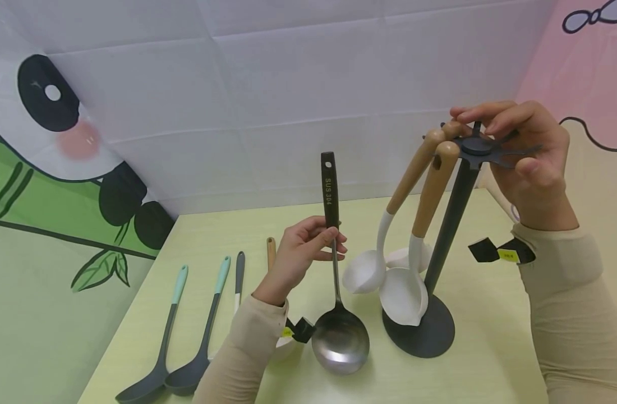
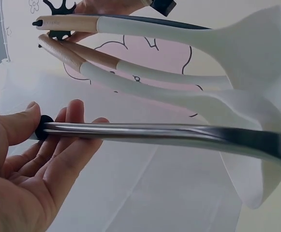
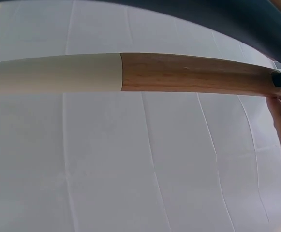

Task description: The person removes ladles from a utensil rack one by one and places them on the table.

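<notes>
My left hand [image 1: 303, 252] pinches a steel ladle [image 1: 341, 342] low on its black handle, between thumb and fingers. The ladle hangs bowl-down, handle up; in the left wrist view its shaft crosses in front of the white utensils. My right hand [image 1: 533, 146] curls round the hooked top of a black utensil stand [image 1: 452, 224], its fingertips by a wooden handle end. Hanging from the stand are a white ladle with a wooden handle [image 1: 404, 294], another white utensil with a wooden handle [image 1: 364, 272] and a third [image 1: 414, 257], partly hidden behind them.
On the pale table [image 1: 379, 370] at left lie a turner with a mint handle [image 1: 162, 348], a mint-handled ladle [image 1: 202, 342] and a grey-handled utensil [image 1: 239, 275]. A wooden handle [image 1: 271, 252] shows behind my left arm. A white cloth [image 1: 288, 84] forms the back wall.
</notes>
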Action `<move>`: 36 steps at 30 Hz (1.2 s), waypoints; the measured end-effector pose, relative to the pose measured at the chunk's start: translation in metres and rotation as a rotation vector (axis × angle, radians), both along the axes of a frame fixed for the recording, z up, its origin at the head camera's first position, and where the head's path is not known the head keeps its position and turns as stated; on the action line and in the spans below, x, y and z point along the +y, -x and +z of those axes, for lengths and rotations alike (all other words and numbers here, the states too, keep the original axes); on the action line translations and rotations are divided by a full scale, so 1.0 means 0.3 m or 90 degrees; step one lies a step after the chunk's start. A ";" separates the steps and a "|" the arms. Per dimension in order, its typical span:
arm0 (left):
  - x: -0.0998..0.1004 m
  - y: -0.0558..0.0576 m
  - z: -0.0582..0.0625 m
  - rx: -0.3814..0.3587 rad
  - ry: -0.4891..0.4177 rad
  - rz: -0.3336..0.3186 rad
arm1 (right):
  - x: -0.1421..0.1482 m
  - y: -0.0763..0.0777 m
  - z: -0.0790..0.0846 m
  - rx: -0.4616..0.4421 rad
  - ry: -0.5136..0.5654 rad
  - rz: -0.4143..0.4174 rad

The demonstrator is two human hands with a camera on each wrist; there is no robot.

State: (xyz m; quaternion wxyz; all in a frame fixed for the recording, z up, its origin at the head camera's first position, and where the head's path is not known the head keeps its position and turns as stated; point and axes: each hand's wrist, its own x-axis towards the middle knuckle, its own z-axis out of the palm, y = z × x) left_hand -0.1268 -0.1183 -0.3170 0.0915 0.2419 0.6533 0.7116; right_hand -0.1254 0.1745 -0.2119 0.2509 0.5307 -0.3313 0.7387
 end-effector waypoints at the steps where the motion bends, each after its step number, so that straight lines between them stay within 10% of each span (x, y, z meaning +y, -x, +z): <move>1: 0.001 0.004 -0.003 -0.004 -0.004 0.002 | 0.002 0.000 0.000 0.001 0.000 0.004; 36: -0.023 0.124 -0.131 -0.117 0.001 0.045 | 0.066 0.040 -0.015 -0.027 -0.035 0.081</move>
